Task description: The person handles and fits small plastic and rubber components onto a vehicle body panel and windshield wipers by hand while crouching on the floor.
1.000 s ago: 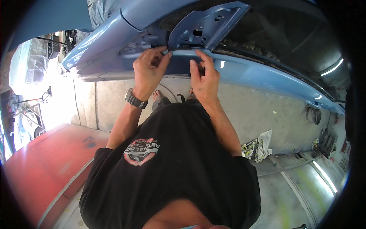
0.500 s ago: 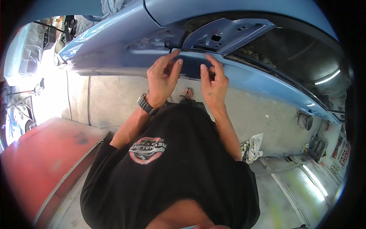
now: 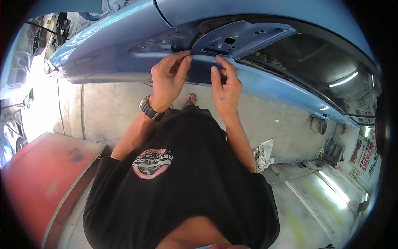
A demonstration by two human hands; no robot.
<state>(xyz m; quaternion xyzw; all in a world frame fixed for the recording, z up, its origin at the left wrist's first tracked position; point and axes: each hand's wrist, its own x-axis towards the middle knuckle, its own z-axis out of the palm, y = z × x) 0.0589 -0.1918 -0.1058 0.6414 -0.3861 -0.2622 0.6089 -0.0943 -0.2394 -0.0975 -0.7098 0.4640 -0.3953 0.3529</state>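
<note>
A blue car door point(image 3: 265, 85) lies across the top of the head view, with a bare metal corner panel point(image 3: 244, 36) full of holes beside its dark window glass point(image 3: 304, 58). My left hand point(image 3: 168, 79) has its thumb and index fingertips brought together at the door's upper edge, near the corner panel's front end. Whatever they pinch is too small to make out. My right hand point(image 3: 227, 85) is a little to the right, its index fingertip touching the same edge. Its thumb stands apart from that finger, and the other fingers are curled, partly hidden.
A red painted panel point(image 3: 45, 166) stands at the lower left. Crumpled paper point(image 3: 264, 154) lies right of my right arm, by a pale panel with yellowish patches point(image 3: 315, 203). A dark round container point(image 3: 318, 124) sits on the concrete floor point(image 3: 120, 103) under the door.
My left thumb and index fingertips have come together at the door edge. My right index finger stays on the edge. The whole view has shifted slightly.
</note>
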